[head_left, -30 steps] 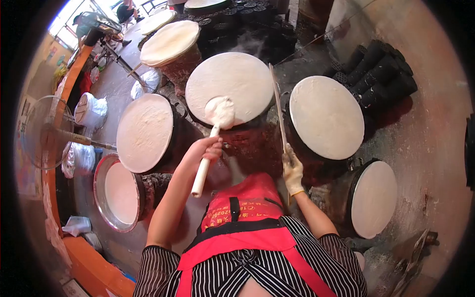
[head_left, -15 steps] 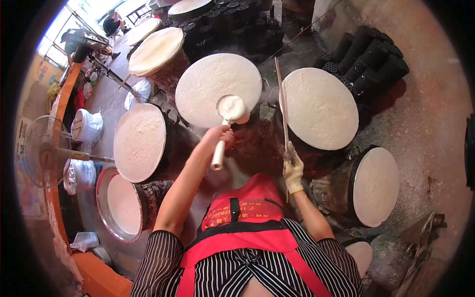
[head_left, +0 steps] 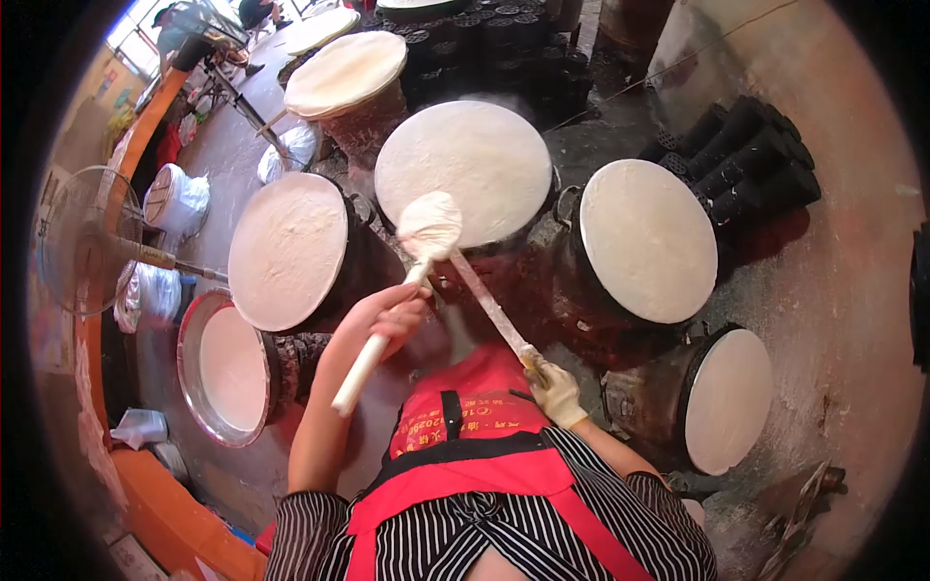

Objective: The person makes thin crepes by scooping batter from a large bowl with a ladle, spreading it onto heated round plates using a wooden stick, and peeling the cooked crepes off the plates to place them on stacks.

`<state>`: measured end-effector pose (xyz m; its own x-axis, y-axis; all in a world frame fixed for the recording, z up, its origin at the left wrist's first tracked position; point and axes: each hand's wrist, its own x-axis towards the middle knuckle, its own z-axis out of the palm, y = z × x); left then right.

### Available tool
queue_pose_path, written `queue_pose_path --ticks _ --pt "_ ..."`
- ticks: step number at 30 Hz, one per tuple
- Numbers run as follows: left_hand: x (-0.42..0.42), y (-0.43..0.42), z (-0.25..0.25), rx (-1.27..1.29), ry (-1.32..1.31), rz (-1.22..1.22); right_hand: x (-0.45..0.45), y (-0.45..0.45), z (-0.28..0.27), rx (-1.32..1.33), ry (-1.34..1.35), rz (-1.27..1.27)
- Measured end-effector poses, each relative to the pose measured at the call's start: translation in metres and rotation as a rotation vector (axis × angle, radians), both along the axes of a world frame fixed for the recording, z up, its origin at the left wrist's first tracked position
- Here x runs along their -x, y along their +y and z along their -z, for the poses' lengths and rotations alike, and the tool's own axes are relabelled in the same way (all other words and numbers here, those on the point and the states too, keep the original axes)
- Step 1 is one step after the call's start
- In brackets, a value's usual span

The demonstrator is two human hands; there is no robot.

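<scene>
My bare left hand [head_left: 386, 315] is closed around the long white handle of a ladle [head_left: 368, 363]. The ladle's round end carries a mound of white dough or thick batter [head_left: 431, 223], held over the near left edge of the middle round griddle. A pale sheet of batter [head_left: 470, 155] covers that griddle. In a whitish glove, my right hand [head_left: 556, 391] grips a long flat wooden stick [head_left: 489, 308]. The stick slants up to the left, its far tip at the underside of the ladle's end; whether they touch I cannot tell.
More batter-covered griddles stand on drum stoves at left [head_left: 289, 254], right [head_left: 649, 242] and lower right [head_left: 728, 402]. At lower left is a wide basin of white batter [head_left: 234, 378]. Black coal cylinders [head_left: 746, 155], a fan [head_left: 92, 242] and a tripod [head_left: 242, 107] surround the area. People sit far back.
The stick has swung from nearly upright beside the right griddle to a leftward slant meeting the ladle. My left hand has shifted left and down, and the ladle has tilted.
</scene>
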<state>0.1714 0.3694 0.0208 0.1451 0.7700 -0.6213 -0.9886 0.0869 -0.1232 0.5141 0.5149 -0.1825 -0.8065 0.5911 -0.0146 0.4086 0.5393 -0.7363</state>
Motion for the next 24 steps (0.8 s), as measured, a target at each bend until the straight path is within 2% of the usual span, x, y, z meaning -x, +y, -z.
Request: queue_pose_path --ticks 1,2,4,5,6,8,10,12,14,16,19,22,24 --pt "-0.004 -0.021 -0.021 -0.020 0.174 -0.030 0.003 0.001 -0.016 0.010 0.104 0.016" --pt "-0.010 -0.039 -0.041 -0.037 0.351 -0.064 0.014 0.004 -0.022 0.229 0.202 0.127" --pt "-0.039 -0.064 -0.072 0.186 0.909 -0.039 0.038 0.030 -0.035 0.272 0.216 0.199" --pt "-0.048 -0.073 -0.073 0.320 0.950 -0.052 0.062 0.038 -0.042 0.186 0.274 0.203" --pt "-0.044 -0.095 -0.063 0.342 0.907 -0.067 0.087 0.041 -0.049 0.103 0.337 0.195" --pt "-0.027 -0.141 -0.041 0.295 0.668 -0.140 0.129 0.050 -0.040 0.074 0.219 0.115" --pt "-0.025 -0.182 -0.023 0.220 0.310 -0.379 0.179 0.043 -0.034 0.256 0.062 -0.022" --pt "-0.025 -0.234 -0.019 0.173 0.085 -0.603 0.237 -0.003 -0.044 0.127 0.049 -0.202" --pt "-0.028 -0.277 -0.018 0.135 0.029 -0.738 0.285 -0.040 -0.047 0.085 0.043 -0.398" --pt "-0.028 -0.317 -0.020 0.090 -0.030 -0.860 0.328 -0.086 -0.059 -0.130 0.006 -0.530" --pt "-0.013 -0.382 -0.022 0.163 -0.014 -0.982 0.397 -0.172 -0.058 -0.279 0.002 -0.705" --pt "0.004 -0.433 -0.025 0.134 -0.029 -1.056 0.444 -0.244 -0.071 -0.399 0.024 -0.820" --pt "0.022 -0.461 -0.032 0.133 -0.043 -1.078 0.471 -0.288 -0.097 -0.447 -0.102 -0.837"
